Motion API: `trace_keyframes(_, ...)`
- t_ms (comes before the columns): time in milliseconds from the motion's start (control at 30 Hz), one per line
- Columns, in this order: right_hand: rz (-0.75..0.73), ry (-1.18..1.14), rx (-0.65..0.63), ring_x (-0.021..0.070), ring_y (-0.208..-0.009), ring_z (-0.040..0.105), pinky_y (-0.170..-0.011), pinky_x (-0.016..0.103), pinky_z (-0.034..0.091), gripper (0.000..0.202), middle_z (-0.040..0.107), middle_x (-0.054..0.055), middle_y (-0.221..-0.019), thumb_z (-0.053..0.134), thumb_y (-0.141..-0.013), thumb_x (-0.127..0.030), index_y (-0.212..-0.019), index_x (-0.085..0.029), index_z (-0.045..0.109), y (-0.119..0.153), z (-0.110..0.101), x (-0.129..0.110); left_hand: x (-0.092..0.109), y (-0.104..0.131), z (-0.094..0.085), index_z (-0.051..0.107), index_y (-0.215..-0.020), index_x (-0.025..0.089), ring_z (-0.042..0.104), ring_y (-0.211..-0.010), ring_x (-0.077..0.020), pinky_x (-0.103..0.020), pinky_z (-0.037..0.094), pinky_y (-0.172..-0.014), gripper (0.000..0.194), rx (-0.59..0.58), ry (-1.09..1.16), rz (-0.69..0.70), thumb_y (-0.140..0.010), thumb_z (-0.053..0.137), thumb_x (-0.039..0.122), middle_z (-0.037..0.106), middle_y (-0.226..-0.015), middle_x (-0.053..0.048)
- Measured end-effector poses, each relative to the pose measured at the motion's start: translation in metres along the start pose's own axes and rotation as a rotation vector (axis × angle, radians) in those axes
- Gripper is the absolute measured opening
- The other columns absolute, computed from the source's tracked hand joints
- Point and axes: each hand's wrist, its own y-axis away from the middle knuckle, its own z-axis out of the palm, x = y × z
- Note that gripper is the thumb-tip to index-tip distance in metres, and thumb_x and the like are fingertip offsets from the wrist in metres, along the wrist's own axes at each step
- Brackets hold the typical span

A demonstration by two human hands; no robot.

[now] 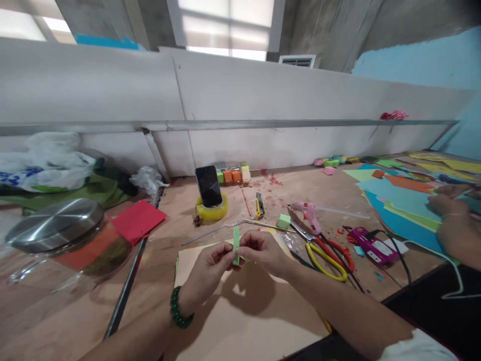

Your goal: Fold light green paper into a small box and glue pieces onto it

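A narrow light green paper strip (236,240) stands upright between my two hands, over a stack of peach paper sheets (240,321). My left hand (214,265) wears a green bead bracelet and pinches the strip from the left. From the right, my right hand (261,250) pinches the same strip with thumb and fingers. Beyond my hands, a small light green paper cube (283,220) sits near a pair of scissors with yellow and red handles (326,258). The fingertips partly hide the strip's lower part.
A phone (208,185) leans on a yellow tape roll (213,208). Around the table are a box cutter (260,204), a pink glue gun (306,215), a purple power strip (372,245), red paper (139,220) and a lidded glass jar (90,255). Another person's hand (456,220) is over coloured sheets at right.
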Motion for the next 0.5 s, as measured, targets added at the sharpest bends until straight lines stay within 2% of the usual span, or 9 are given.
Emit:
trace_keyframes(167,-0.008,0.064,0.028,0.0129,-0.058,0.057,-0.057,0.027,0.048,0.044,0.060,0.000,-0.062,0.072,-0.068,-0.058,-0.069,-0.018,0.055,0.0031,0.0000,0.0016,0.0010,0.0016,-0.0002,0.066,-0.067,0.016,0.059,-0.061,-0.0155,-0.026,0.049,-0.060,0.041,0.020,-0.006,-0.020,-0.069,0.070,0.056,0.065,-0.064,-0.003)
trace_keyframes(367,-0.027,0.137,0.055,0.0114,-0.054,0.052,-0.054,0.025,0.044,0.037,0.058,-0.001,-0.059,0.072,-0.071,-0.050,-0.065,-0.017,0.056,0.0050,-0.0006,0.0006,0.0001,0.0019,-0.0013,0.069,-0.070,0.015,0.062,-0.061,-0.0166,-0.026,0.048,-0.060,0.042,-0.010,0.009,-0.103,-0.067,0.072,0.057,0.068,-0.067,-0.005)
trace_keyframes(500,-0.020,0.100,0.032,0.0109,-0.053,0.050,-0.052,0.024,0.041,0.037,0.055,-0.002,-0.058,0.072,-0.069,-0.050,-0.064,-0.017,0.056,0.0044,-0.0004,-0.0009,0.0004,0.0020,-0.0021,0.069,-0.067,0.015,0.062,-0.059,-0.0169,-0.026,0.047,-0.059,0.038,-0.011,0.001,-0.118,-0.067,0.073,0.053,0.068,-0.063,-0.004)
